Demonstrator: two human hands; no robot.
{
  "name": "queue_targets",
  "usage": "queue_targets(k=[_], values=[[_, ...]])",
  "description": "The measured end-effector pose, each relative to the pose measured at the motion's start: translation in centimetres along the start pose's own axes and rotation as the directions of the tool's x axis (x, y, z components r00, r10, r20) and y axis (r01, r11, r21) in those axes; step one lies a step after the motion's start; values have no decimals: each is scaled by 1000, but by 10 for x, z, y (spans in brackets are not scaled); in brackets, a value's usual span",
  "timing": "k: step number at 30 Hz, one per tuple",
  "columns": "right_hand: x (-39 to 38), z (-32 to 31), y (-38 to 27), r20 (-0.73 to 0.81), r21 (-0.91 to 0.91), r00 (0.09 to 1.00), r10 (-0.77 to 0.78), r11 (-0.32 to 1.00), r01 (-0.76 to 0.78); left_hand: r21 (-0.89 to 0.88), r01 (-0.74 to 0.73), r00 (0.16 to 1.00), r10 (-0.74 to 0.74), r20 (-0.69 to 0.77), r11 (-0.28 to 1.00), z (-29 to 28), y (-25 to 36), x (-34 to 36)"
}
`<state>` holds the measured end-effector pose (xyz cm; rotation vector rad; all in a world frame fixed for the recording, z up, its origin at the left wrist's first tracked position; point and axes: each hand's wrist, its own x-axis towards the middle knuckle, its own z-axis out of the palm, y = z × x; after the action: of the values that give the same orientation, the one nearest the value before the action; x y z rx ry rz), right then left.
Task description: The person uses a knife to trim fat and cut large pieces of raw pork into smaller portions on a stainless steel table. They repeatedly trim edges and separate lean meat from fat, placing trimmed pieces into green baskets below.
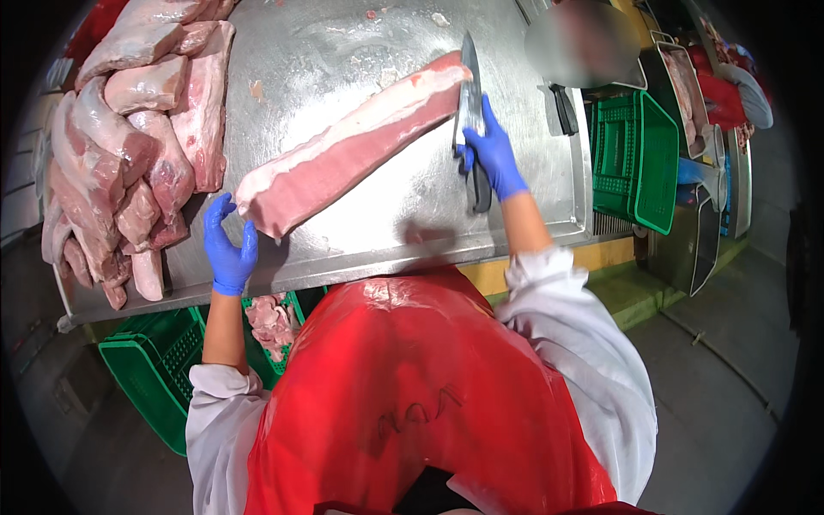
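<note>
A long pork loin [356, 159] with a pale fat strip lies slantwise on the metal table [343, 47]. My right hand [495, 159], in a blue glove, is closed on a knife [469, 81]; its blade points away beside the loin's far right end, and the black handle shows below the fingers. By the loin's near left end is my left hand [230, 249], also blue-gloved, with fingers and thumb apart and nothing in it. Whether its fingertips touch the meat is unclear.
Several raw pork pieces [129, 146] are heaped at the table's left. Another black-handled knife [564, 110] lies near the right edge. Green crates stand at the right [652, 163] and below the table's near left edge [150, 360]; meat trimmings [272, 324] sit there too.
</note>
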<state>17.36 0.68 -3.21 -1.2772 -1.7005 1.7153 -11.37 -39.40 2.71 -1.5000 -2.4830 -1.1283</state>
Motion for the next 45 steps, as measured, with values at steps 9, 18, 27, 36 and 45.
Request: queue_targets(k=[9,18,27,36,45], values=[[-58,-17,-36,219,40,948,233,968,-247,-105,-52,994,42,-99,993,45,29,82],[-76,-152,-36,41,61,994,101,993,-103,-32,-257,950,258,177,966,256,185,213],[34,-84,-9,226,266,970,88,952,-148,125,326,824,-346,449,937,286,167,260],[35,-50,-48,433,72,895,104,986,-150,208,298,794,-363,487,932,292,175,281],[62,-27,-44,474,147,879,55,979,-140,244,137,777,-256,575,960,295,180,308]])
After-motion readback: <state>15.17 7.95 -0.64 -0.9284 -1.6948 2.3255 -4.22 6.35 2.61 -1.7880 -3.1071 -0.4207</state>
